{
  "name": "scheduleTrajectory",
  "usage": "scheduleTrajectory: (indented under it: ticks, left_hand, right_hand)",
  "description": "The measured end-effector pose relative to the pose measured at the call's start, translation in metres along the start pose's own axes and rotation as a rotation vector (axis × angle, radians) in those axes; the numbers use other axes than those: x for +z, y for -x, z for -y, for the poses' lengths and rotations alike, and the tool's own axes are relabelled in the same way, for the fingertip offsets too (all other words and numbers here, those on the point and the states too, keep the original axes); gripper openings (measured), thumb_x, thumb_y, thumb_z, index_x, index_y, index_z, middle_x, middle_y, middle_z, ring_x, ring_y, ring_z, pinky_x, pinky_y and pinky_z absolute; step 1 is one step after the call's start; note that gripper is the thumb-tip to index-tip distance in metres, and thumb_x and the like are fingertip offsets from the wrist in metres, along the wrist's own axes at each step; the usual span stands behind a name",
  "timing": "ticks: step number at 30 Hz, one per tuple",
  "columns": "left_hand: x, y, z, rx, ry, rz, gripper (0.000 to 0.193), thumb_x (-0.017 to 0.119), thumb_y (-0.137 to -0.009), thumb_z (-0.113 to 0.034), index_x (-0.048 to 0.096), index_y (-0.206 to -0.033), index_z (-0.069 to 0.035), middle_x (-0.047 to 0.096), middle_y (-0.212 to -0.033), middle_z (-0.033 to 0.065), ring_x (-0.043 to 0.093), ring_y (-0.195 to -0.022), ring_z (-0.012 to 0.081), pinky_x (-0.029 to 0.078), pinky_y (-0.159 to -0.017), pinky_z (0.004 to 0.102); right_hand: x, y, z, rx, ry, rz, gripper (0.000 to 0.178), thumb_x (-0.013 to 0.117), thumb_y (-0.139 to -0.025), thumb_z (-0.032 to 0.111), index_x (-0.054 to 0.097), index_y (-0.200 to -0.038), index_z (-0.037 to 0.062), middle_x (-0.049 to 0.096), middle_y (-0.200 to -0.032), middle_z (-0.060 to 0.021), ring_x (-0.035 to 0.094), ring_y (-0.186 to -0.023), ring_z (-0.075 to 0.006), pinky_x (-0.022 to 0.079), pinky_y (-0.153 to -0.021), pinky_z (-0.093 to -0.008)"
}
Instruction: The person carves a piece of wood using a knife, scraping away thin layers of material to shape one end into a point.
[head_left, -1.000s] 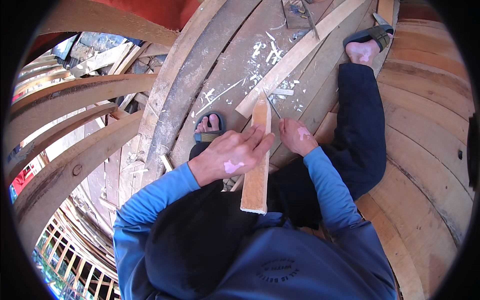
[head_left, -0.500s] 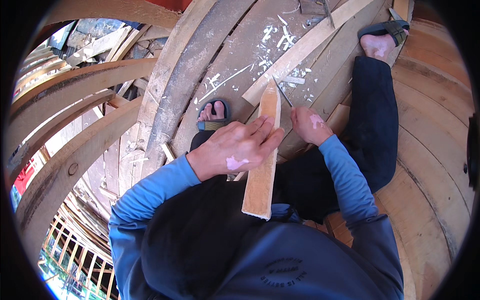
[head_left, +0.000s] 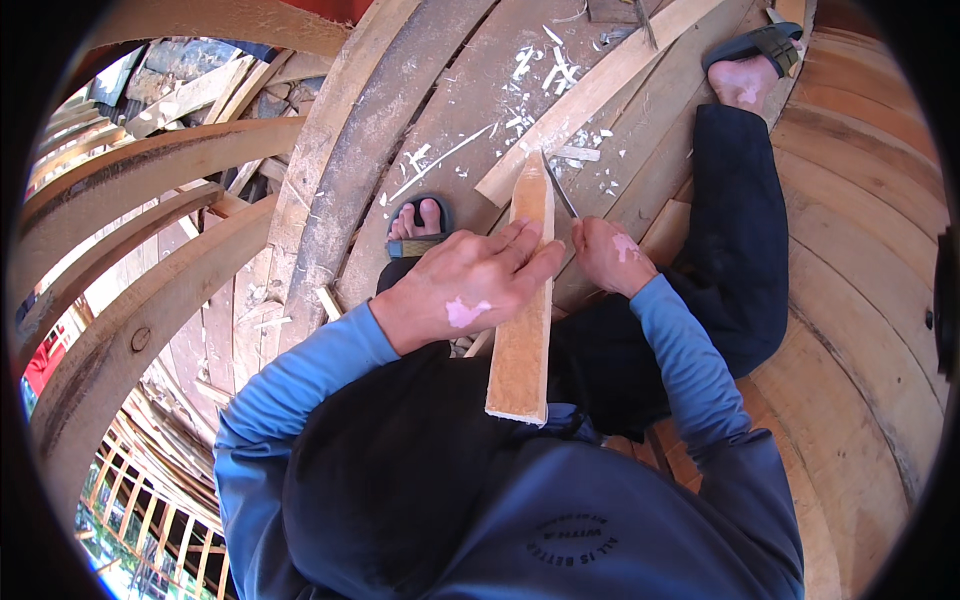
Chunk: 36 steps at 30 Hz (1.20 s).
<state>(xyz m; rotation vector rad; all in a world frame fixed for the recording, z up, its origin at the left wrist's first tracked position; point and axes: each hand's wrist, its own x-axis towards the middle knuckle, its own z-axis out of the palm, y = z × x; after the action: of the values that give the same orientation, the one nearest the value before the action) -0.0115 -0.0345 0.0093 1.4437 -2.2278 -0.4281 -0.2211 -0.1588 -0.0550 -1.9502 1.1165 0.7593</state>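
A short flat piece of wood (head_left: 519, 360) points away from my lap, its far end tapered to a narrow tip. My left hand (head_left: 470, 285) is closed around its middle, fingers across the top face. My right hand (head_left: 612, 257) grips a knife, whose handle is hidden inside the fist. The thin knife blade (head_left: 562, 190) slants up and to the left, its point against or very near the right side of the tapered tip. Whether it cuts into the wood I cannot tell.
Pale wood shavings (head_left: 560, 72) lie scattered on the planks beyond my hands. A long board (head_left: 610, 90) runs diagonally behind the tip. Curved wooden ribs (head_left: 160, 270) rise on the left, and curved planking (head_left: 860, 260) on the right. My sandalled feet rest on either side.
My right hand and the knife have shifted slightly left, and the blade stands a little steeper beside the tip. The wood has turned slightly more upright in view. Both grips stay the same.
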Motion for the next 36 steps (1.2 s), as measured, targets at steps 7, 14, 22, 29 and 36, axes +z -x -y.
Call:
scheduleTrajectory:
  ticks: [7,14,22,29,36]
  left_hand:
    - [-0.010,-0.006,0.003,-0.078,0.122,0.087,0.045,0.065,-0.082,-0.007,0.064,-0.127,0.002,0.068,-0.120,0.0295,0.075,-0.104,0.0328,0.064,-0.075,0.0371]
    - [0.000,0.011,0.002,-0.093,0.132,0.018,0.046,0.066,-0.081,-0.007,0.065,-0.126,0.002,0.069,-0.118,0.0279,0.075,-0.103,0.0331,0.064,-0.077,0.0372]
    - [-0.001,0.010,0.000,-0.102,0.133,0.025,0.047,0.066,-0.080,-0.006,0.066,-0.126,0.001,0.071,-0.117,0.0271,0.074,-0.106,0.0334,0.063,-0.084,0.0361]
    - [-0.005,0.005,0.001,-0.156,0.220,0.052,0.046,0.065,-0.081,-0.005,0.066,-0.126,0.000,0.069,-0.119,0.0282,0.073,-0.109,0.0352,0.062,-0.088,0.0377]
    - [-0.003,0.018,0.005,-0.137,0.156,0.021,0.048,0.065,-0.081,-0.007,0.065,-0.129,-0.002,0.069,-0.119,0.0275,0.073,-0.108,0.0340,0.062,-0.087,0.0361]
  right_hand:
    - [0.014,-0.050,-0.006,0.018,-0.066,0.074,0.041,0.046,-0.104,0.026,0.070,-0.095,-0.0061,0.067,-0.094,-0.0358,0.067,-0.094,-0.0517,0.054,-0.086,-0.0560]
    - [0.006,0.016,0.000,-0.039,0.010,-0.053,0.043,0.048,-0.106,0.027,0.066,-0.086,-0.0067,0.066,-0.086,-0.0357,0.066,-0.089,-0.0526,0.052,-0.082,-0.0587]
    - [0.021,-0.001,-0.006,-0.188,0.153,-0.082,0.033,0.054,-0.102,0.023,0.065,-0.094,-0.0065,0.066,-0.088,-0.0338,0.067,-0.089,-0.0502,0.052,-0.080,-0.0569]
    - [0.007,-0.028,0.007,0.148,-0.074,0.182,0.045,0.042,-0.105,0.024,0.070,-0.095,-0.0098,0.067,-0.075,-0.0323,0.071,-0.071,-0.0444,0.055,-0.079,-0.0535]
    - [0.014,0.012,-0.005,-0.062,0.080,-0.071,0.040,0.048,-0.105,0.026,0.066,-0.091,-0.0072,0.065,-0.084,-0.0352,0.067,-0.087,-0.0506,0.051,-0.080,-0.0571]
